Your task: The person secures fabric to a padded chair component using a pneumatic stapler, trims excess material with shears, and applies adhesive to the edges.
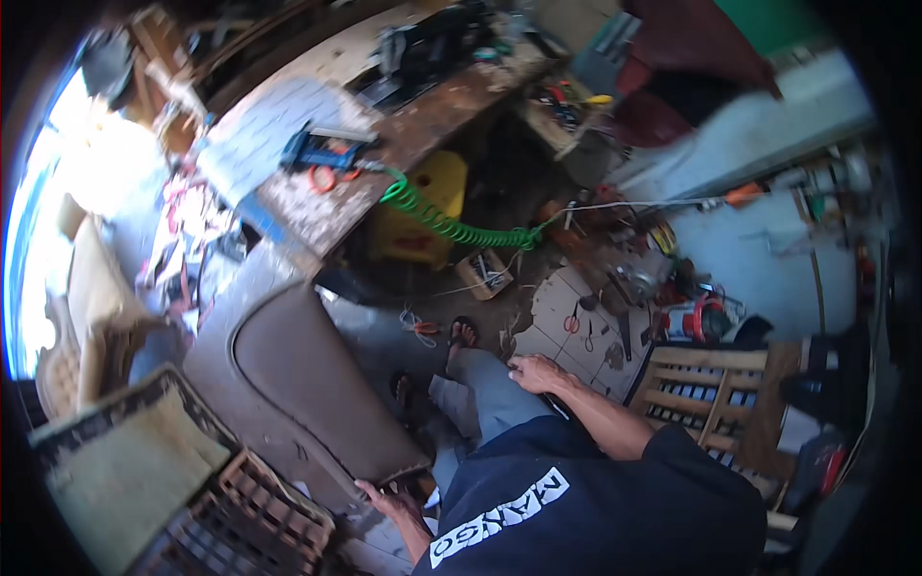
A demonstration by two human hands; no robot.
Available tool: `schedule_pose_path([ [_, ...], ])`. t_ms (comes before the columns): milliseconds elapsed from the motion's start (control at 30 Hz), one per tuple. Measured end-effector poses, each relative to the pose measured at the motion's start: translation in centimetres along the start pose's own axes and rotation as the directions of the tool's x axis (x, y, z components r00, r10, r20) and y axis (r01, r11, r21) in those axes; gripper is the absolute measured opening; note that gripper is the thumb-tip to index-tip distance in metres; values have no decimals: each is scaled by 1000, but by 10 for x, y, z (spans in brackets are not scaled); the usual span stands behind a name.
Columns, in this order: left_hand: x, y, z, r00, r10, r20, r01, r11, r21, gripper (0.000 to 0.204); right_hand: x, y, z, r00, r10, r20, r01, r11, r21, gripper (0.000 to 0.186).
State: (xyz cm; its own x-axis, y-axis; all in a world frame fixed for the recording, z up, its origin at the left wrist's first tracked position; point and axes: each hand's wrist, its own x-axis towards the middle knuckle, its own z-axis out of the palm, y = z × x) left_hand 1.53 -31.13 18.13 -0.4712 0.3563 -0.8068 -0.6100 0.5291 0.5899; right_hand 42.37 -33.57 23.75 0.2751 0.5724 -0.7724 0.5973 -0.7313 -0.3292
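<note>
By the half-closed left hand (386, 501), the upholstered panel (312, 384) is held left of the legs (499, 392), presumably for steadiness; the curled right hand (540, 373), contents hidden, is rested there; beyond, a pneumatic gun (317, 150) is laid on the workbench (418, 130)

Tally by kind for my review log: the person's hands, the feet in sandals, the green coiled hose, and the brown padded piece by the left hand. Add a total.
Hands: 2 (left hand, right hand)
Sandalled feet: 2 (right foot, left foot)
Green coiled hose: 1
Brown padded piece: 1
Total: 6
</note>
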Motion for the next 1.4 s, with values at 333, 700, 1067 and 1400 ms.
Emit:
schedule_pose_path([
  [333, 35, 9, 4, 892, 427, -148, -228, 708, 669, 109, -19, 161, -59, 930, 333, -155, -246, 877, 412, 46],
  [700, -114, -257, 165, 756, 376, 537, -550, -81, 831, 82, 36, 440, -201, 772, 546, -326, 63, 444, 894, 39],
  [1067, -214, -489, 325, 522, -282, 805, -849, -266, 457, 70, 124, 909, -464, -46, 766, -641, -217, 618, 755, 35],
  [1400, -238, -566, 420, 383, -446, 809, -919, -274, 285, 60, 165, 902, -426, 73, 554, -830, -292, 807, 513, 17],
])
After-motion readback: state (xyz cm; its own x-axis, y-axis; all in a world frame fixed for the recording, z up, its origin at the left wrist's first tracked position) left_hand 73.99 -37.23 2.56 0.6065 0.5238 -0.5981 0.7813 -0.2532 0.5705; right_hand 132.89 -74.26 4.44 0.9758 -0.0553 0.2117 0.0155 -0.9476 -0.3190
